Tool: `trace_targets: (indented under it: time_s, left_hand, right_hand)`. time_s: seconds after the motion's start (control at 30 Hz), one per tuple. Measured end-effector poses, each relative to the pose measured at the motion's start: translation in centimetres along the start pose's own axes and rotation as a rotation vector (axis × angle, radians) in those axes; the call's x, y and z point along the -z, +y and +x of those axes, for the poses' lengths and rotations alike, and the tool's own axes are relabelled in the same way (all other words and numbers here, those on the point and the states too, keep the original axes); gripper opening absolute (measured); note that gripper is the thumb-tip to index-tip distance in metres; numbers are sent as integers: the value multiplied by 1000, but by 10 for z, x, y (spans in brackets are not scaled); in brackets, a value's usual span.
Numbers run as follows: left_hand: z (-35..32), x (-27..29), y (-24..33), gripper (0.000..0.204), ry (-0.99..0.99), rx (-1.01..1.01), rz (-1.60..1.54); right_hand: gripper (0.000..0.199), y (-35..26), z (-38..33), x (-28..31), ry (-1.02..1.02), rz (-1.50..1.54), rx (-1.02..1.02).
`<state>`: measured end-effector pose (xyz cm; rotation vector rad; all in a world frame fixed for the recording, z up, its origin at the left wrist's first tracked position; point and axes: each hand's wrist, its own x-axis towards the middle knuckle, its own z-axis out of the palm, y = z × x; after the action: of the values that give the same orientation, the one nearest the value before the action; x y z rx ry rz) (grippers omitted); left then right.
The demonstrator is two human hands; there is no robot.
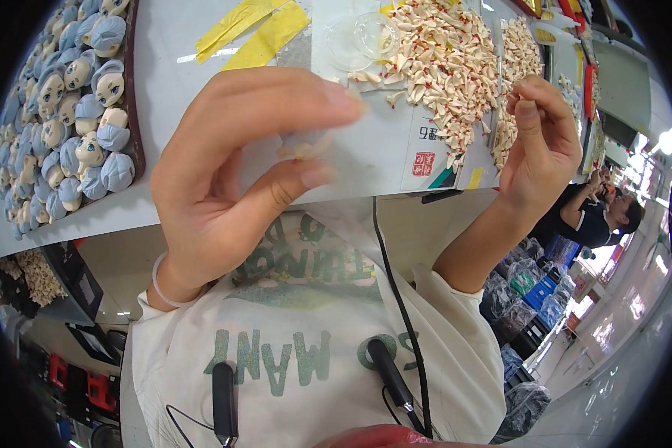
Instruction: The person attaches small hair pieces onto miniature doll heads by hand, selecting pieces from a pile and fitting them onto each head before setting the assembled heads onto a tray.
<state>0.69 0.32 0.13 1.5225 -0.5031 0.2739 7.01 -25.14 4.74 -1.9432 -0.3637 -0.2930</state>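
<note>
White worktop [172, 82], hands [231, 179] above edge

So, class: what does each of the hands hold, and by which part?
The left hand pinches a small pale part between thumb and fingers; which end is blurred. The right hand pinches something too small to identify.

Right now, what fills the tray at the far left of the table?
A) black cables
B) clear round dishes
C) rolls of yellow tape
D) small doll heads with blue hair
D: the tray at the left holds rows of small doll heads with pale faces and blue hair, while the left hand pinches a small pale part in front of it.
</note>
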Motion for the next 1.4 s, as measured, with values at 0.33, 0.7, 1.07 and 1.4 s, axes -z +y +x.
trace_targets:
  time_s: [0.33,0.7,1.07,1.4]
  left_hand:
    - [-3,-8,13,27,243,358,-487]
    - [-3,-10,13,37,232,317,-466]
    - [-7,-8,10,33,173,265,-287]
    - [0,-3,9,25,37,229,-236]
  right_hand:
    - [12,-10,-13,-3,-74,417,-244]
    - [10,-2,-16,-1,-325,734,-233]
    - [13,-9,-7,-13,-195,368,-226]
    - [12,-8,2,-9,-257,265,-45]
